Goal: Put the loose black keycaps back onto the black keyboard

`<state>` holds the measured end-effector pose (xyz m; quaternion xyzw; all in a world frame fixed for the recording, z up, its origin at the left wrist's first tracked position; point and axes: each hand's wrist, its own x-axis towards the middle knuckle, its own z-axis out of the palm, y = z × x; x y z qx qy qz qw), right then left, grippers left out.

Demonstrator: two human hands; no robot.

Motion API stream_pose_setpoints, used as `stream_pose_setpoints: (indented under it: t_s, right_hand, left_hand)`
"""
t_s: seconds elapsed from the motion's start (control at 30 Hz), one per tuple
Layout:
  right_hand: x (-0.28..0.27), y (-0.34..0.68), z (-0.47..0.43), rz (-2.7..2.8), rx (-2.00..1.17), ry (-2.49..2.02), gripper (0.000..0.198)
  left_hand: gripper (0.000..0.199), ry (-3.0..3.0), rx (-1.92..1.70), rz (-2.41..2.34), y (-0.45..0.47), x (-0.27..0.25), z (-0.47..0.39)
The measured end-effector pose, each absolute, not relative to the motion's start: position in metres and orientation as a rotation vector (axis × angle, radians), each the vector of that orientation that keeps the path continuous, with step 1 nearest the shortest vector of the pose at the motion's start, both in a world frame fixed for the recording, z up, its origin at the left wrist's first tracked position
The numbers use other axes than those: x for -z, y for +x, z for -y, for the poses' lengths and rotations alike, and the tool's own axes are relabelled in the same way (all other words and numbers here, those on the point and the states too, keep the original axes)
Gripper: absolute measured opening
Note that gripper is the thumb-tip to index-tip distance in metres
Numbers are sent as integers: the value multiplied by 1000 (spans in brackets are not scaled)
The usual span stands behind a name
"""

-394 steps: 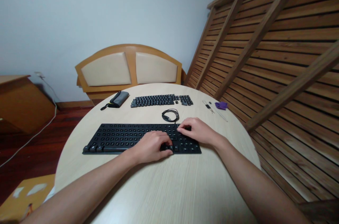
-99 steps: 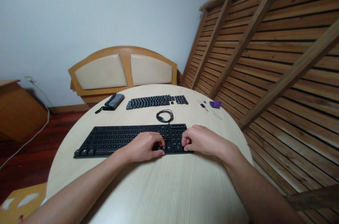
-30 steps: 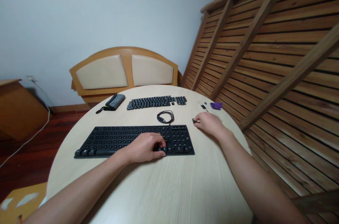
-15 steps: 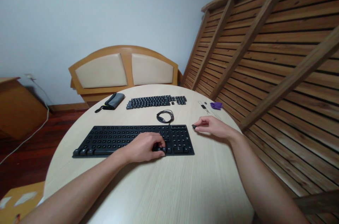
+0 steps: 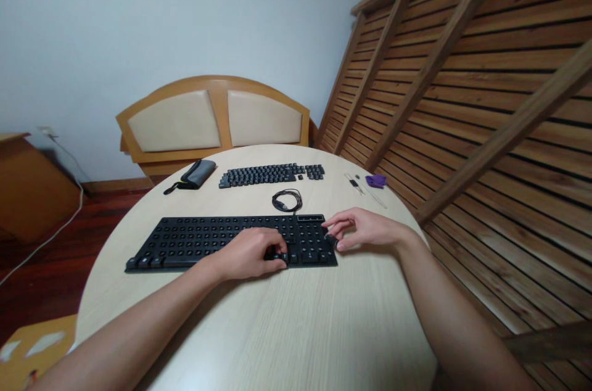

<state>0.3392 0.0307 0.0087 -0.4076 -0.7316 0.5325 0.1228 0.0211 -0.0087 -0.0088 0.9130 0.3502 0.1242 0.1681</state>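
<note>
A black keyboard (image 5: pixel 194 237) with most of its keycaps off lies along the front of the round table. On its lower right part, my left hand (image 5: pixel 254 253) is closed, with curled fingers on the keys and the thumb along the front edge. My right hand (image 5: pixel 354 230) is at the keyboard's right edge, beside the number pad. Between its thumb and fingers is a small black keycap (image 5: pixel 331 240), partly hidden. Behind the keyboard, loose black keycaps (image 5: pixel 259 174) lie in rows in key order. A coiled black cable (image 5: pixel 287 200) sits between them and the keyboard.
A grey zip pouch (image 5: pixel 198 174) rests at the table's back left. To the right are a purple cloth (image 5: pixel 376 181), a wire keycap puller (image 5: pixel 354 182) and a thin rod (image 5: pixel 377 198). Wooden slats (image 5: pixel 462 119) lean by the table's right side.
My right hand has moved left and slightly down with the keycap, from beside the keyboard to its right edge. My left hand stays at the same spot on the keyboard.
</note>
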Motion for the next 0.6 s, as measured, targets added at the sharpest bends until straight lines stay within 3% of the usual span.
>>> stream_pose_setpoints:
  t_s: [0.6]
  right_hand:
    - [-7,335,-24,2377,-1368,-1151,50]
  left_hand:
    - [17,2590,-329,-1020,21,8,9]
